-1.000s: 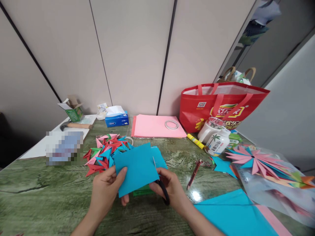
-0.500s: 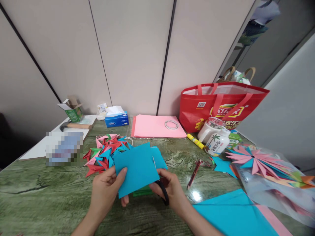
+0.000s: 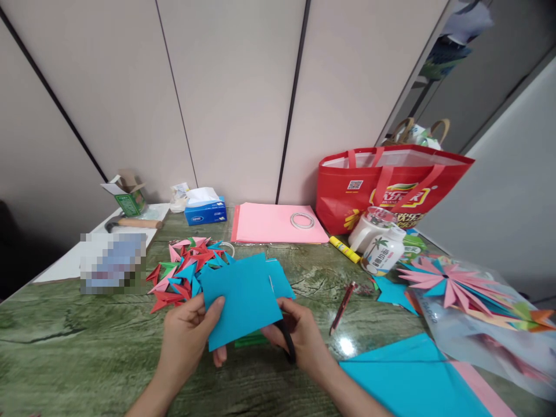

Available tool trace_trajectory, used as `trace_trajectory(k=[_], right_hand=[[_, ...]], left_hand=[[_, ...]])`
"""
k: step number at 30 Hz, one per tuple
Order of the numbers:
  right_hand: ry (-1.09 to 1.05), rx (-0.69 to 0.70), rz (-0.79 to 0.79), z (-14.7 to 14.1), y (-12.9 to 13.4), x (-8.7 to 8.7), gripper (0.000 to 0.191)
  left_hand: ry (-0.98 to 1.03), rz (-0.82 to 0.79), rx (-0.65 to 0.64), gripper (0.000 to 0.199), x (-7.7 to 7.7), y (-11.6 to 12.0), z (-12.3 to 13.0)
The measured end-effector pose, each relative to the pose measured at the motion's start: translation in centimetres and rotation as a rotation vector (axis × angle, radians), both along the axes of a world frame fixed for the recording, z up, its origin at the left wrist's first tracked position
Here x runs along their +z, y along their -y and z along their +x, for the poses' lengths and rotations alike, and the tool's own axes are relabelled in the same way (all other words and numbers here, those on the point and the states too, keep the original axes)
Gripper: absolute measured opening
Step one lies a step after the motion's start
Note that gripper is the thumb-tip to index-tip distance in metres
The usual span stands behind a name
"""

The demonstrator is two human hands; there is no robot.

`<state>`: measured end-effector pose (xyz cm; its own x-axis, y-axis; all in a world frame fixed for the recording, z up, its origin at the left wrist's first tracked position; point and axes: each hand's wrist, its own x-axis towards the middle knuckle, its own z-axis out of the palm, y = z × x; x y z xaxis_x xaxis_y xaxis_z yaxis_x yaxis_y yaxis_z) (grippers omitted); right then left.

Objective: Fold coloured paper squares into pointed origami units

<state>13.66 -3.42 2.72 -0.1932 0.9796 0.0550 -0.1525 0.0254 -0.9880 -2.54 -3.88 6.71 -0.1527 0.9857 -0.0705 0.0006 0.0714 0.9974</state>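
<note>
My left hand [image 3: 193, 324] pinches a blue sheet of paper [image 3: 243, 301] at its left edge, thumb on top. My right hand [image 3: 299, 330] is wrapped round black-handled scissors [image 3: 285, 339], whose blade tip shows at the sheet's right side; most of the blades are hidden by the paper. Behind that side lies another blue piece of paper [image 3: 280, 278]. Something green [image 3: 251, 339] shows beneath the held sheet. Just beyond my left hand is a heap of folded paper pieces [image 3: 186, 269] in red, pink, blue and green.
Pink paper [image 3: 269, 223] with a ring lies by the wall, near a tissue box [image 3: 205, 212]. To the right stand a red bag [image 3: 347, 200], a white bottle [image 3: 382, 252] and a glue stick [image 3: 344, 249]. Blue sheets [image 3: 403, 376] lie front right; a hammer [image 3: 134, 222] lies left.
The scissors have closed slightly, with less of the blade showing above the paper and the handle shifted a little left. My left hand and the sheet stay nearly still.
</note>
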Motion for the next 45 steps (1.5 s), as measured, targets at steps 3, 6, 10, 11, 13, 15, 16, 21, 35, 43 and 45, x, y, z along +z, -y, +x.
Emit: trace_trajectory(k=[3,6,10,11,13,15,16,21,35,43,45], right_hand=[[-0.012,0.027,0.031,0.11,-0.07,0.01,0.033],[-0.020,0.050,0.019,0.21,-0.15,-0.03,0.032],[-0.007,0.050,0.000,0.25,-0.18,0.07,0.031],[-0.009,0.050,0.002,0.24,-0.19,0.12,0.031],[-0.025,0.050,0.007,0.24,-0.20,0.18,0.031],[-0.046,0.049,0.008,0.24,-0.22,0.19,0.030],[-0.052,0.052,0.008,0.25,-0.22,0.16,0.030],[-0.016,0.064,0.026,0.36,-0.25,0.02,0.029],[-0.063,0.021,0.003,0.27,-0.40,-0.47,0.034],[-0.095,-0.027,-0.010,-0.13,-0.26,-0.13,0.036],[-0.100,-0.045,-0.023,-0.18,-0.21,0.00,0.035]], left_hand=[[-0.022,0.002,-0.011,0.025,0.10,0.08,0.07],[-0.025,-0.009,-0.017,0.024,0.10,0.09,0.03],[-0.027,-0.004,-0.024,0.024,-0.01,0.03,-0.13],[-0.026,-0.002,-0.026,0.024,-0.03,0.01,-0.15],[-0.026,0.000,-0.028,0.024,-0.02,-0.01,-0.18],[-0.029,-0.003,-0.029,0.024,0.02,-0.01,-0.19],[-0.032,-0.006,-0.030,0.024,0.05,-0.01,-0.20],[-0.026,-0.014,-0.039,0.023,0.09,-0.02,-0.23],[0.019,-0.051,-0.045,0.020,-0.14,-0.14,-0.32],[0.017,-0.052,-0.042,0.021,-0.12,-0.09,-0.08],[0.010,-0.052,-0.037,0.021,-0.01,-0.02,0.01]])
